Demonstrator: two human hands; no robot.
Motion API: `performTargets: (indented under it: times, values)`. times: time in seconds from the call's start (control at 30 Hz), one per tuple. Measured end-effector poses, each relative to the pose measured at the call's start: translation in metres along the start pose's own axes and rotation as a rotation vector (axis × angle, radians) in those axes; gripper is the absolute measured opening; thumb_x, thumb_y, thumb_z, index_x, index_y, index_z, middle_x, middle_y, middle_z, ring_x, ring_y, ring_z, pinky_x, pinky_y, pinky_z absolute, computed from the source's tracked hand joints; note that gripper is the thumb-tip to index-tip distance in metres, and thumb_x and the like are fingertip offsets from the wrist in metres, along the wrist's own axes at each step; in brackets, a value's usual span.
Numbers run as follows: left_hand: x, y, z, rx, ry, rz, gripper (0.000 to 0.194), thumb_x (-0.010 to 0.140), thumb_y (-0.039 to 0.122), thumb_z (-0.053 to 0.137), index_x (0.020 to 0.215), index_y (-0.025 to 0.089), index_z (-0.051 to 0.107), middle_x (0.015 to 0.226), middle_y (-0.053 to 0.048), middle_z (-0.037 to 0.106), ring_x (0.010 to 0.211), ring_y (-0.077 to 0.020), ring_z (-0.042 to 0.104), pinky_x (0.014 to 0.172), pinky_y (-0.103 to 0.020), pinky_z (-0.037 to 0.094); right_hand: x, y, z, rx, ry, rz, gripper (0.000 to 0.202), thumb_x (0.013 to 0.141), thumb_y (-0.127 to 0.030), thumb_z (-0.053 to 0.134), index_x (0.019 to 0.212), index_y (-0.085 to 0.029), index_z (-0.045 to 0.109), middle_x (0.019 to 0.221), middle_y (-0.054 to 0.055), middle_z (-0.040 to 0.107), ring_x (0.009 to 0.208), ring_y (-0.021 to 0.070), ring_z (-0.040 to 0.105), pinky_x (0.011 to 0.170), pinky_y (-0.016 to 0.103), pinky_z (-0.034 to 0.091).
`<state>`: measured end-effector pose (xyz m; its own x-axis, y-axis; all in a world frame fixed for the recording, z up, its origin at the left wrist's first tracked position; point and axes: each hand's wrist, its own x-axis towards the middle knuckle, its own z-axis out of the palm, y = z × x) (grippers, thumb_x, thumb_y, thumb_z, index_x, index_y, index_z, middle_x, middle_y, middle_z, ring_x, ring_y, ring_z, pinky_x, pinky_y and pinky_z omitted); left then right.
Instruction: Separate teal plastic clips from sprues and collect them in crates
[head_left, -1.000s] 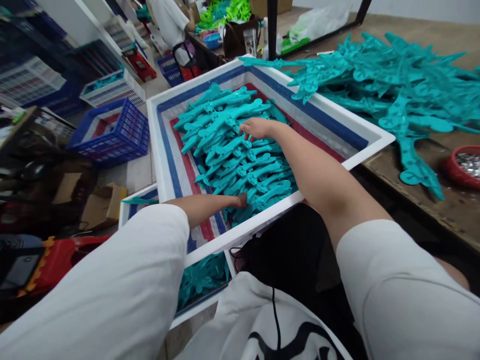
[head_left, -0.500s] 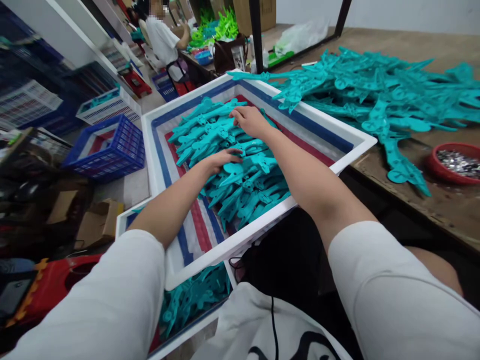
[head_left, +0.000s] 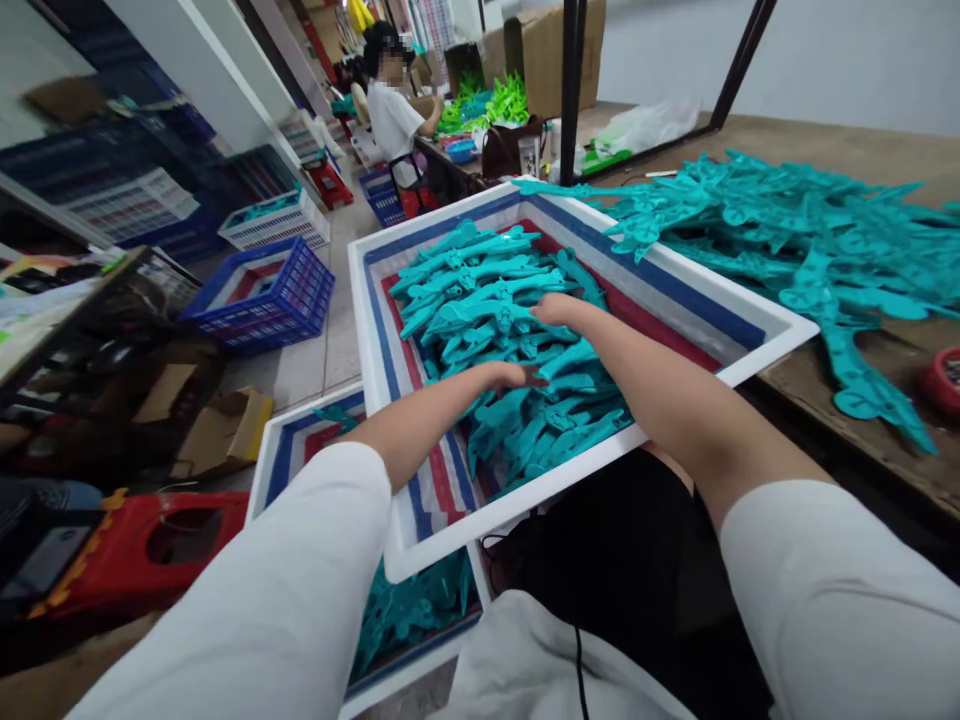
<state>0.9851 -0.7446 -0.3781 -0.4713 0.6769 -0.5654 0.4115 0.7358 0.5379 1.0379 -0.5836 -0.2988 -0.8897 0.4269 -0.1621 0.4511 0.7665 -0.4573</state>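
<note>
A white plastic crate (head_left: 780,335) lined with striped red, white and blue cloth holds a heap of long teal plastic pieces (head_left: 450,285), laid in overlapping rows. My left hand (head_left: 510,376) lies on the near part of the heap, its thumb apart from the outstretched fingers, whose tips are in shadow among the pieces. Farther back and to the right, my right hand (head_left: 559,310) touches the heap with its wrist bent. Its fingers point down and are mostly hidden, so their grip does not show.
Another lined white crate with teal pieces (head_left: 412,610) stands underneath. On the bench at right lie a loose pile of teal pieces (head_left: 750,215) and a red bowl (head_left: 937,380). Blue crate (head_left: 262,300), red stool (head_left: 161,540) and cardboard box (head_left: 221,430) stand left. A person (head_left: 394,120) sits beyond.
The view has swung, so the crate and bench sit farther right and lower. My right hand has come nearer to me over the heap, and its fingers have dropped among the pieces.
</note>
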Motion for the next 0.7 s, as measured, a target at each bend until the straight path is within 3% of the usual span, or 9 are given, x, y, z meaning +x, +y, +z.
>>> performTargets:
  times: [0.07,0.2,0.27,0.33,0.4,0.47,0.53,0.63,0.7]
  values:
    - [0.0,-0.018,0.045,0.113,-0.069,-0.029,0.077,0.076,0.047,0.11,0.143,0.021,0.083,0.151,-0.023,0.083,0.153,-0.056,0.07,0.125,-0.073,0.061,0.002,0.007,-0.007,-0.011,-0.018,-0.016,0.041,0.122,-0.038,0.061,0.14,-0.013,0.089,0.156,0.025,0.082,0.146,0.0403,0.079,0.127,0.045,0.061]
    - [-0.008,-0.047,0.102,0.28,-0.121,0.019,0.058,0.088,0.031,0.1,0.141,0.017,0.084,0.164,-0.028,0.076,0.172,-0.0517,0.055,0.147,-0.073,0.038,0.008,0.016,-0.016,0.038,0.021,-0.111,0.054,0.128,-0.041,0.043,0.14,-0.01,0.086,0.147,0.024,0.085,0.136,0.0362,0.081,0.127,0.048,0.06]
    - [-0.009,-0.054,0.107,0.334,-0.1,0.055,0.069,0.091,0.019,0.091,0.158,0.017,0.076,0.185,-0.029,0.057,0.183,-0.0506,0.039,0.15,-0.074,0.031,0.014,0.02,-0.016,0.089,0.062,-0.134,0.061,0.131,-0.046,0.036,0.138,-0.009,0.085,0.141,0.025,0.086,0.134,0.0363,0.081,0.129,0.05,0.059]
    - [-0.007,-0.059,0.101,0.372,-0.063,0.067,0.098,0.087,0.01,0.086,0.18,0.015,0.057,0.199,-0.03,0.035,0.19,-0.0516,0.021,0.151,-0.073,0.027,0.02,0.024,-0.015,0.151,0.101,-0.152,0.064,0.131,-0.053,0.037,0.135,-0.01,0.084,0.136,0.024,0.086,0.134,0.0376,0.08,0.129,0.052,0.058]
    - [-0.003,-0.065,0.093,0.396,-0.039,0.04,0.117,0.086,0.008,0.087,0.192,0.011,0.037,0.201,-0.031,0.028,0.191,-0.0537,0.016,0.152,-0.072,0.027,0.027,0.028,-0.013,0.201,0.128,-0.182,0.064,0.13,-0.061,0.043,0.13,-0.012,0.083,0.135,0.024,0.085,0.137,0.0396,0.078,0.128,0.054,0.058]
    - [-0.002,-0.074,0.091,0.404,-0.05,-0.011,0.116,0.088,0.009,0.09,0.191,0.007,0.037,0.195,-0.034,0.041,0.186,-0.0565,0.03,0.149,-0.066,0.035,0.033,0.03,-0.012,0.23,0.12,-0.222,0.066,0.128,-0.068,0.046,0.126,-0.013,0.082,0.132,0.023,0.084,0.139,0.0405,0.076,0.128,0.056,0.059]
    - [-0.004,-0.08,0.098,0.401,-0.09,-0.07,0.094,0.094,0.015,0.094,0.179,0.006,0.055,0.178,-0.031,0.062,0.17,-0.0518,0.058,0.141,-0.061,0.05,0.039,0.031,-0.011,0.236,0.097,-0.266,0.07,0.127,-0.073,0.044,0.123,-0.014,0.081,0.128,0.021,0.084,0.139,0.0403,0.075,0.127,0.057,0.059]
    - [-0.007,-0.071,0.111,0.38,-0.147,-0.12,0.041,0.106,0.031,0.094,0.142,0.015,0.081,0.146,-0.015,0.083,0.137,-0.034,0.08,0.122,-0.055,0.067,0.041,0.028,-0.012,0.228,0.116,-0.336,0.075,0.126,-0.079,0.042,0.121,-0.014,0.079,0.121,0.018,0.083,0.141,0.0424,0.074,0.129,0.058,0.058]
    - [-0.005,-0.051,0.102,0.349,-0.137,-0.112,0.022,0.103,0.031,0.097,0.113,0.016,0.084,0.121,-0.008,0.086,0.127,-0.0325,0.083,0.116,-0.051,0.07,0.037,0.024,-0.016,0.221,0.169,-0.346,0.076,0.124,-0.082,0.042,0.12,-0.016,0.08,0.123,0.019,0.084,0.143,0.0447,0.073,0.129,0.058,0.058]
